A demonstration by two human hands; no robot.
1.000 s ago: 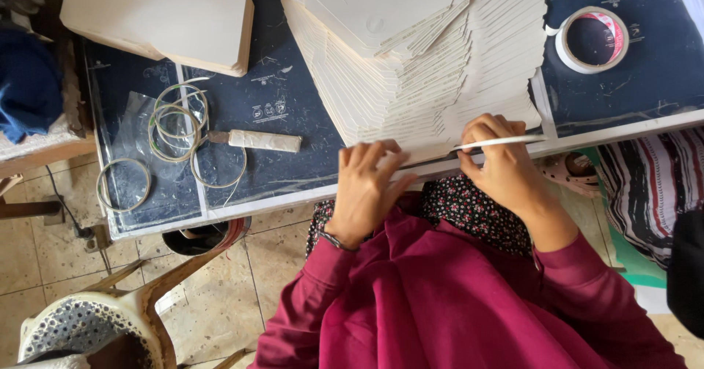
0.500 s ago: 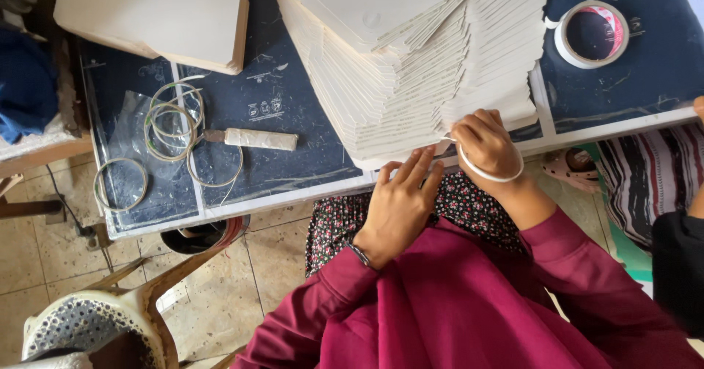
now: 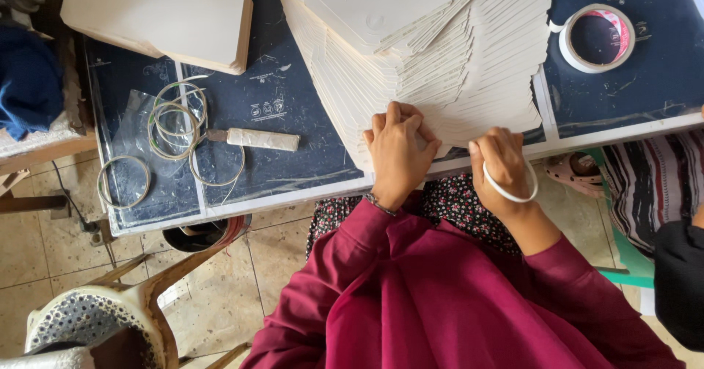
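Cream card stack [image 3: 440, 68] lies under the flat, released left hand [image 3: 397, 149]; right hand [image 3: 502, 163] grasps a white strip [image 3: 511, 191].

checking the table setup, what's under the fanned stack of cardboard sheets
The stack of cream cardboard sheets lies on a dark blue table mat, which shows around it. Whatever lies directly beneath the stack is covered. The left hand presses its near edge.

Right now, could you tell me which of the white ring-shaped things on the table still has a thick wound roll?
The tape roll at the table's far right corner; the thin hoops left of the fanned card stack are bare rings.
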